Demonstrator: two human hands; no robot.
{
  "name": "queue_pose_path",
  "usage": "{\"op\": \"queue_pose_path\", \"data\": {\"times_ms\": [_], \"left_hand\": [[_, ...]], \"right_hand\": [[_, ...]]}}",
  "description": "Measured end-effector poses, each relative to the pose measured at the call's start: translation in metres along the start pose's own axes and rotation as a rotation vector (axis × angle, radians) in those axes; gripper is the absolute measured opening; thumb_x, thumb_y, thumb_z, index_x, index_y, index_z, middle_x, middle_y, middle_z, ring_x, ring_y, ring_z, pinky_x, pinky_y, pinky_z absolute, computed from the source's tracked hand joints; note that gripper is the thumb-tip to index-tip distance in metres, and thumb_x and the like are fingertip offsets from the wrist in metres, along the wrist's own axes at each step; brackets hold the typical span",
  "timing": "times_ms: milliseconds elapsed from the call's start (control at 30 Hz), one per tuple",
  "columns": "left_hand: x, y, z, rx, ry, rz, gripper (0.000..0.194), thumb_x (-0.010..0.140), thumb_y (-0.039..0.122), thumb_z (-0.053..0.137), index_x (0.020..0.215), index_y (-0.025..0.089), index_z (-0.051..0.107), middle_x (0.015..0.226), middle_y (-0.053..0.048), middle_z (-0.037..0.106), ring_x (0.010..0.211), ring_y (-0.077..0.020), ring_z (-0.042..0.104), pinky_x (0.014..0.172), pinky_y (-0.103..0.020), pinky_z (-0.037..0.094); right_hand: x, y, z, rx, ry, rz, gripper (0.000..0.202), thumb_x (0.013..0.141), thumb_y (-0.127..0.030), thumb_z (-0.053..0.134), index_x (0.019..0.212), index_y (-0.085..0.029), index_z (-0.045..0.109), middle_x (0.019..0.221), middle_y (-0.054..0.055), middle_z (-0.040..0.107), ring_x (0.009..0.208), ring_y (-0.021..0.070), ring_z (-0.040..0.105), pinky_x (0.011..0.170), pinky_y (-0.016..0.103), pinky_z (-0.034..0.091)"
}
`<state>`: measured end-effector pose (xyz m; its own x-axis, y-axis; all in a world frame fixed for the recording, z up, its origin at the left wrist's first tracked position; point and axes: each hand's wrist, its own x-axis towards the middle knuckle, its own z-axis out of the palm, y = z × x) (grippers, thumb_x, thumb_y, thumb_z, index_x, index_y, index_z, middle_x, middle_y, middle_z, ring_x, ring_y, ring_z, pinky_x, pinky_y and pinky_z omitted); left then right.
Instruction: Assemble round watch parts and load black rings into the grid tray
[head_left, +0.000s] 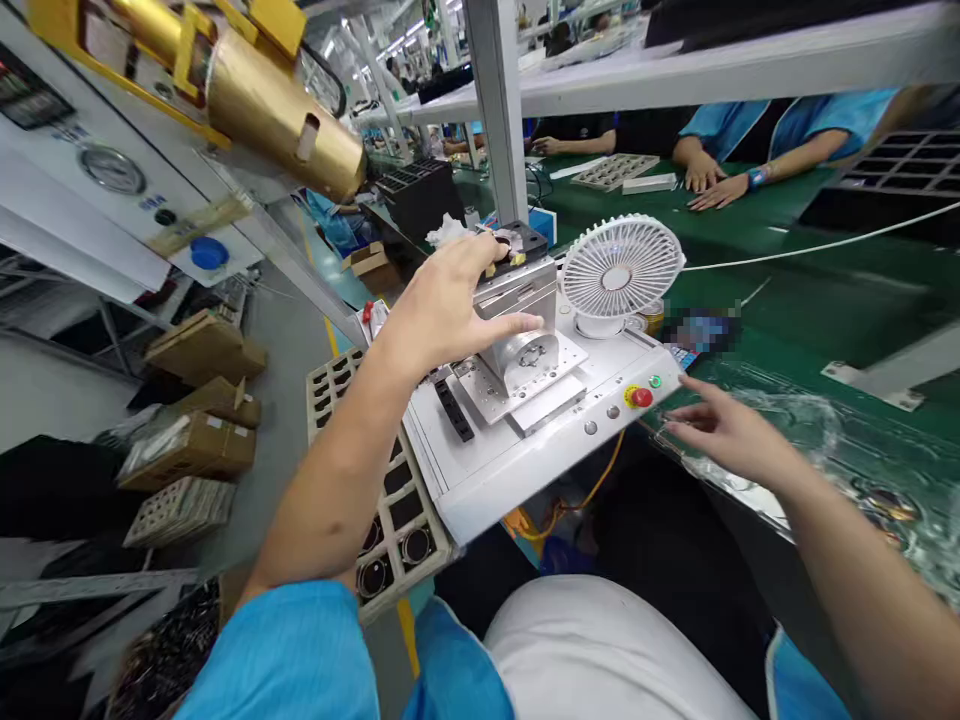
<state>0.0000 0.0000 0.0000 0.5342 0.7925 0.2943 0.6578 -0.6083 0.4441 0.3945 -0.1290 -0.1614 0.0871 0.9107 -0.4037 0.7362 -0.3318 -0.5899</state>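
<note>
My left hand [442, 300] reaches over a silver metal fixture [525, 365] on a white machine base [480, 490]. Its thumb stretches across the fixture's rounded front, apart from the other fingers, whose tips are at the dark block [529, 240] on top. I cannot tell how firmly they touch it. Beside the base's right end, my right hand [727, 435] has its index finger extended close to a lit green button [655, 382]. Its other fingers are partly curled; a small shiny thing by them is too unclear to name. A red emergency stop button [640, 397] sits left of that hand.
A white fan [619, 270] stands on the base's back right. Left of the base lies a compartment tray [442, 545] with round dark parts. A gold cylinder [281, 115] hangs at upper left. Across the green table [795, 290], a co-worker's hands [709, 185] rest.
</note>
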Motion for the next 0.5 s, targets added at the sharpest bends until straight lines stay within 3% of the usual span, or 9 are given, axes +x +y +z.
{"op": "queue_pose_path", "data": {"times_ms": [133, 267, 400, 500], "left_hand": [[-0.007, -0.012, 0.001, -0.076, 0.06, 0.039, 0.088, 0.079, 0.084, 0.067, 0.144, 0.025, 0.06, 0.155, -0.013, 0.057, 0.151, -0.0435, 0.041, 0.126, -0.062, 0.031], [-0.057, 0.004, 0.014, -0.12, 0.235, 0.072, 0.082, 0.083, 0.078, 0.069, 0.149, 0.032, 0.056, 0.166, -0.011, 0.044, 0.157, -0.0393, 0.034, 0.127, -0.063, 0.03], [-0.131, 0.036, 0.059, -0.327, 0.401, 0.062, 0.059, 0.09, 0.054, 0.077, 0.141, 0.028, 0.063, 0.152, -0.012, 0.059, 0.144, -0.0321, 0.054, 0.122, -0.058, 0.042], [-0.175, 0.06, 0.109, -0.597, 0.306, -0.119, 0.045, 0.091, 0.04, 0.08, 0.131, 0.024, 0.069, 0.14, -0.014, 0.067, 0.132, -0.03, 0.064, 0.113, -0.051, 0.054]], "right_hand": [[0.003, 0.001, 0.022, -0.135, -0.009, -0.087, 0.091, 0.084, -0.045, 0.064, 0.164, -0.014, 0.035, 0.101, 0.01, 0.08, 0.091, 0.0307, 0.077, 0.087, 0.042, 0.06], [-0.002, 0.0, 0.038, -0.359, 0.085, -0.134, 0.088, 0.089, -0.041, 0.062, 0.167, -0.013, 0.03, 0.103, 0.011, 0.08, 0.089, 0.0347, 0.077, 0.082, 0.043, 0.059], [-0.006, -0.009, 0.046, -0.458, 0.125, -0.126, 0.086, 0.092, -0.039, 0.06, 0.167, -0.012, 0.026, 0.109, 0.014, 0.079, 0.092, 0.0377, 0.077, 0.078, 0.043, 0.058], [-0.002, -0.016, 0.038, -0.443, 0.111, -0.098, 0.085, 0.092, -0.038, 0.062, 0.166, -0.013, 0.029, 0.107, 0.013, 0.079, 0.092, 0.0379, 0.077, 0.078, 0.044, 0.058]]}}
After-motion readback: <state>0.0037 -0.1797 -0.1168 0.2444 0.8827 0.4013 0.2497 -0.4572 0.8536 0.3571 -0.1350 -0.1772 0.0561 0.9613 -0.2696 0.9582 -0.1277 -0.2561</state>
